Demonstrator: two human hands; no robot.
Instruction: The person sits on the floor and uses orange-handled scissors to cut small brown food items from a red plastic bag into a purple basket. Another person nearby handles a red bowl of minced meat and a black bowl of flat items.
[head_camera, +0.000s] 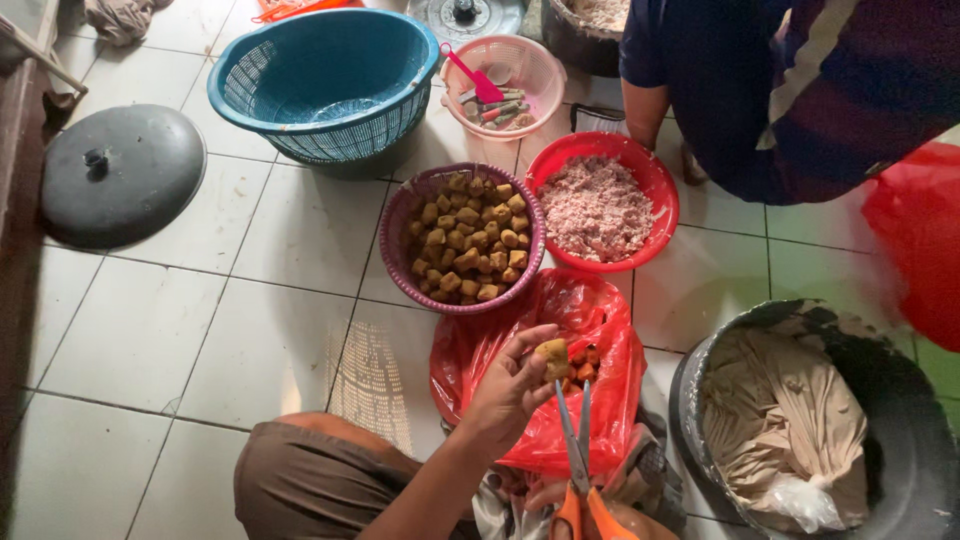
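My left hand is raised over a red plastic bag and pinches one golden fried tofu puff between thumb and fingers. More puffs lie inside the bag. At the bottom edge my right hand is mostly cut off; it grips orange-handled scissors, whose blades point up toward the puff and are slightly parted. A purple basket heaped with several tofu puffs sits just beyond the bag. Next to it is a red bowl of pinkish minced filling.
Another person in dark blue squats at the top right. A teal basket, a pink basket of utensils, a black lid and a large black pot lined with cloth stand on the white tiled floor.
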